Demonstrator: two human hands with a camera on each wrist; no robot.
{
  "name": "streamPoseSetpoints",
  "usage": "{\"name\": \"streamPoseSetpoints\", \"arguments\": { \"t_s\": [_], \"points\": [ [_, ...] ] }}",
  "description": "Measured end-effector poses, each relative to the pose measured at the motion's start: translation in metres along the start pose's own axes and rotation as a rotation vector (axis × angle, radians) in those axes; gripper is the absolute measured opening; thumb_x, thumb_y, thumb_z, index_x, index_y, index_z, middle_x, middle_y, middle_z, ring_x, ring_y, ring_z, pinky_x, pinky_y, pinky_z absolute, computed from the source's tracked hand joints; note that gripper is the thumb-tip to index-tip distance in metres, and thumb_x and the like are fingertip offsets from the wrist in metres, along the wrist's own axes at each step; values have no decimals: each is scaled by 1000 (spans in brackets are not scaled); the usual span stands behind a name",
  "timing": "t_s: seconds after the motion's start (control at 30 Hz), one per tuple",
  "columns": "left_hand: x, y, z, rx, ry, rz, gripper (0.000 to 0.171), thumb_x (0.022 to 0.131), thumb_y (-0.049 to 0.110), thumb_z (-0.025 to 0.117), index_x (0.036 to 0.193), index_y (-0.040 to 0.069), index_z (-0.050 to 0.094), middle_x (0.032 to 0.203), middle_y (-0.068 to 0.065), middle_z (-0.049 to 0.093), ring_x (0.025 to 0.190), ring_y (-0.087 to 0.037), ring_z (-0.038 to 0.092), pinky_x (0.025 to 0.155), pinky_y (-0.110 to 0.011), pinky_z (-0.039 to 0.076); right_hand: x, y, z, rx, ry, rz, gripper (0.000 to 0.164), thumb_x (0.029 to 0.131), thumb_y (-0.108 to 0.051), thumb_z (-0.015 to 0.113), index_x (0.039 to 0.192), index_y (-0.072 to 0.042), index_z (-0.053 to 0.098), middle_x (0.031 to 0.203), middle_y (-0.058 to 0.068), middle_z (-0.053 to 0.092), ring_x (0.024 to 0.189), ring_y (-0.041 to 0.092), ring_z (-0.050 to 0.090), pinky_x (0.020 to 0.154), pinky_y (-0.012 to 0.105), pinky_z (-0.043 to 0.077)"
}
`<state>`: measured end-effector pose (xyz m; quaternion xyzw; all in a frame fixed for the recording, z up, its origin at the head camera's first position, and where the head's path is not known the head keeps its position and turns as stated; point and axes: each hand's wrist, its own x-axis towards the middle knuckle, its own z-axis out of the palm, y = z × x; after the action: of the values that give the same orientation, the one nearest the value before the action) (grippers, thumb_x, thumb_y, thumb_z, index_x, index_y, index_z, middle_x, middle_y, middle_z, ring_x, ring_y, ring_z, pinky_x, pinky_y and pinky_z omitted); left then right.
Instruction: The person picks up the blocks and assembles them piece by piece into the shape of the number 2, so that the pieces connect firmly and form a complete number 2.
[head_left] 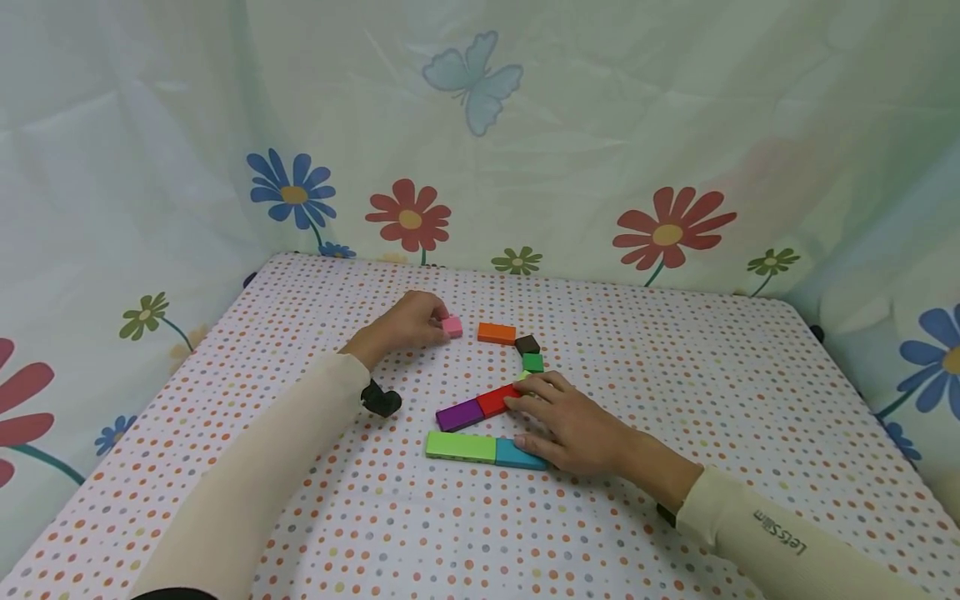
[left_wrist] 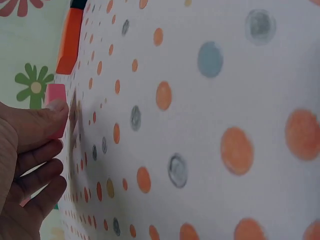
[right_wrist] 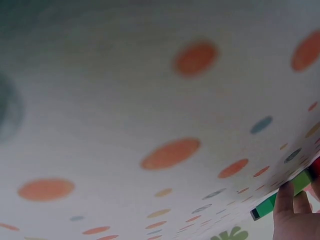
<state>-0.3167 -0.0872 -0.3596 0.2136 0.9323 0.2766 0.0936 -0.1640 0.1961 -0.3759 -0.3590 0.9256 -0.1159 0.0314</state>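
Observation:
Between thumb and fingers my left hand [head_left: 411,321] pinches a small pink block [head_left: 452,327], low over the tabletop. In the left wrist view the thumb lies on the face of that pink block [left_wrist: 59,92]. An orange block [head_left: 497,333] lies just to its right. My right hand [head_left: 573,425] is spread over the row of blocks, fingertips at the red block [head_left: 495,402] and a partly covered light green one [head_left: 524,376]. Its thumb rests on the blue block [head_left: 517,455]. The right wrist view shows fingers [right_wrist: 285,200] against the green blocks [right_wrist: 266,206].
A dark brown block [head_left: 527,344] and a green block [head_left: 533,362] continue the curve from the orange one. The purple block [head_left: 460,415] meets the red one; a long lime block [head_left: 461,447] meets the blue one. A dotted cloth [head_left: 337,517] covers the table, with floral curtains [head_left: 562,167] behind.

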Motion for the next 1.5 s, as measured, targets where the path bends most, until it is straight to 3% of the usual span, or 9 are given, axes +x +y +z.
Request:
{"name": "streamPoseSetpoints", "arguments": {
  "t_s": [0.23, 0.53, 0.73, 1.1, 1.33, 1.5],
  "points": [
    [2, 7, 6, 27, -12, 7, 28, 88, 16, 79, 110, 3, 71, 110, -8, 70, 104, -22, 64, 92, -36, 54, -2, 1, 0, 0, 2, 1, 55, 99, -52, 58, 145, -21, 57, 149, 1, 47, 137, 25, 37, 108, 50, 43],
    [2, 9, 12, 82, 18, 7, 28, 88, 18, 81, 108, 2, 72, 102, -7, 69, 92, -22, 60, 88, -35, 53, -1, 0, 0, 4, 16, -13, 55, 99, -51, 58, 145, -20, 57, 149, 1, 47, 136, 24, 38, 108, 49, 44],
    [0, 11, 15, 109, 52, 16, 28, 86, 21, 83, 104, 2, 72, 101, -5, 64, 95, -22, 55, 87, -35, 51, -1, 0, -1, 3, 14, -29, 54, 100, -50, 57, 145, -19, 57, 150, 2, 47, 137, 24, 38, 109, 50, 43],
    [-3, 19, 16, 142, 20, 6, 30, 88, 28, 81, 106, 5, 71, 103, -3, 62, 95, -22, 54, 85, -34, 50, -1, -1, -3, -7, -3, -26, 56, 100, -51, 57, 146, -19, 56, 149, 3, 48, 136, 25, 39, 109, 50, 43],
    [-3, 18, 16, 160, -1, -3, 45, 87, 33, 81, 119, 3, 68, 115, -7, 64, 105, -23, 56, 96, -38, 50, -1, -1, -3, -51, -6, -7, 56, 99, -52, 58, 145, -20, 57, 147, 2, 49, 135, 24, 39, 108, 48, 44],
    [-17, 19, 15, 211, -20, -20, 53, 90, 37, 75, 131, 7, 60, 126, -8, 62, 114, -24, 54, 100, -42, 49, 1, -4, -2, -33, 3, 6, 51, 97, -46, 62, 140, -18, 59, 143, 1, 51, 132, 22, 40, 105, 46, 46]
  ]
}}
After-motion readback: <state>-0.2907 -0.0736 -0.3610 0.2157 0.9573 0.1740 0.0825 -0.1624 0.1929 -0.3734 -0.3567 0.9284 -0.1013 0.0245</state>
